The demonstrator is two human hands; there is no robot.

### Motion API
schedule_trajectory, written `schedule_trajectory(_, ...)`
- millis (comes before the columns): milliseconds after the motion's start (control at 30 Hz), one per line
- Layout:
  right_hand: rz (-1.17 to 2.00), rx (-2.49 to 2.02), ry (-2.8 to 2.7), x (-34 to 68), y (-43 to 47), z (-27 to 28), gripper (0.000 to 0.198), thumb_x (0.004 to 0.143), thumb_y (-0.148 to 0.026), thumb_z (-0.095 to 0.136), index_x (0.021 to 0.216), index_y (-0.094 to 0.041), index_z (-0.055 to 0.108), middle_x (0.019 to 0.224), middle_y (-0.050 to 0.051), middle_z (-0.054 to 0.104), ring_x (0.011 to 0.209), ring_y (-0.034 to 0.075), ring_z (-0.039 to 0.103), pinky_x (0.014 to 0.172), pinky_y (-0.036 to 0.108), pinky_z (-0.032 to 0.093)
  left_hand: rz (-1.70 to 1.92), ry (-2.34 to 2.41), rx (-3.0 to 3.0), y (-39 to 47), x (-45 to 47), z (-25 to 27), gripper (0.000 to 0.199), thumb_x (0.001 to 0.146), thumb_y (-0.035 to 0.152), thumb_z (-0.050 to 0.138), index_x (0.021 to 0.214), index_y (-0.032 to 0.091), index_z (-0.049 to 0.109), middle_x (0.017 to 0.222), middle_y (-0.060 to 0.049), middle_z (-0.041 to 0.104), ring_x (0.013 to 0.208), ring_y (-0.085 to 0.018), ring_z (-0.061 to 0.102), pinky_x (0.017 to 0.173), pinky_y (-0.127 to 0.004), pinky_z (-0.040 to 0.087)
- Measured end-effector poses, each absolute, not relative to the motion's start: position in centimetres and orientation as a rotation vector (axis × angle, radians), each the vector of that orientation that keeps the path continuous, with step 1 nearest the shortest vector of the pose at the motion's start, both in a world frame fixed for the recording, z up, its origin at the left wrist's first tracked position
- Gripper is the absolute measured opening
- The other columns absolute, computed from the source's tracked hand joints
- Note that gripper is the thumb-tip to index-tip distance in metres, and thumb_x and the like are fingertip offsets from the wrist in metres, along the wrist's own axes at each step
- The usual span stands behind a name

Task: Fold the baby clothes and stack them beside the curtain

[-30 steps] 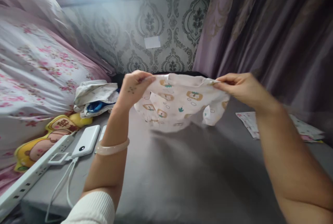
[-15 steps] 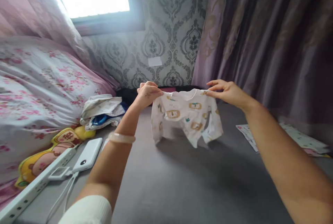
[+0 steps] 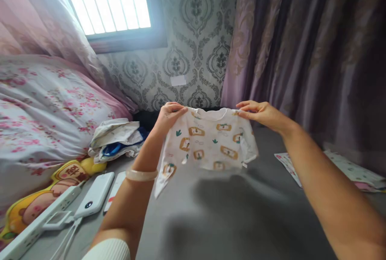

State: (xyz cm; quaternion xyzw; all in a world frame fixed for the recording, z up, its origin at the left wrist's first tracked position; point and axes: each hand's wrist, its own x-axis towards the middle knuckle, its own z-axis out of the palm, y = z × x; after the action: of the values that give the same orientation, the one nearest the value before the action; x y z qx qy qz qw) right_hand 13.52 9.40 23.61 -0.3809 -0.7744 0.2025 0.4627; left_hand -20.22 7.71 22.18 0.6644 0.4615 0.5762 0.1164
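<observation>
A small white baby shirt [image 3: 211, 141] with a brown animal and green leaf print hangs stretched out over the grey bed sheet [image 3: 181, 228]. My left hand [image 3: 170, 117] pinches its left shoulder, wearing a pale bangle on the wrist. At the opposite shoulder my right hand [image 3: 261, 114] grips the cloth between thumb and fingers. The neckline faces up between the two hands. One sleeve dangles low on the left; the other hangs at the right, partly folded. The shirt's shadow falls on the sheet.
Folded clothes [image 3: 116, 137] lie at left, near a floral quilt [image 3: 45, 111]. Closer are a yellow cartoon cushion [image 3: 39, 203], a power strip [image 3: 36, 228], a white power bank [image 3: 95, 195] with cables and a phone [image 3: 114, 189]. More folded cloth [image 3: 352, 167] rests at right by the curtain.
The shirt has swung and spread out flatter, its left sleeve now dropping further down and left. Both hands keep their hold at the shoulders. The view has tilted up slightly.
</observation>
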Motion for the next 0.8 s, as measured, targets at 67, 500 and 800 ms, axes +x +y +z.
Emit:
schedule_trajectory(67, 0.523, -0.924, -1.858, 13.3, 9.9, 23.5, 0.038, 0.064, -0.062, 0.074, 0.079, -0.027, 0.077, 0.094, 0.003, 0.072, 0.086, 0.02, 0.066, 0.075, 0.033, 0.054, 1.65, 1.266, 1.787, 7.8, -20.4, 22.4, 0.032, 0.063, 0.046, 0.076, 0.074, 0.016, 0.074, 0.071, -0.003, 0.063, 0.065, -0.014, 0.057, 0.057, -0.024, 0.044)
schedule_trajectory(500, 0.251, -0.986, -1.78, 12.1, 12.5, 21.7, 0.046, 0.076, -0.063, 0.063, 0.086, -0.019, 0.072, 0.074, 0.002, 0.068, 0.066, 0.016, 0.059, 0.062, 0.03, 0.047, 1.645, 1.201, 1.611, 9.8, -19.0, 20.9, 0.022, 0.071, 0.038, 0.067, 0.073, 0.016, 0.062, 0.058, 0.002, 0.056, 0.05, -0.009, 0.047, 0.049, -0.021, 0.036)
schedule_trajectory(800, -0.186, -1.061, -1.81, 11.4, 9.3, 21.5, 0.027, 0.087, -0.048, 0.055, 0.094, -0.027, 0.071, 0.093, 0.006, 0.067, 0.081, 0.021, 0.06, 0.077, 0.036, 0.046, 1.825, 1.498, 2.035, 7.5, -19.5, 20.4, 0.015, 0.082, 0.03, 0.057, 0.077, 0.018, 0.066, 0.074, 0.0, 0.054, 0.07, -0.013, 0.048, 0.067, -0.024, 0.039)
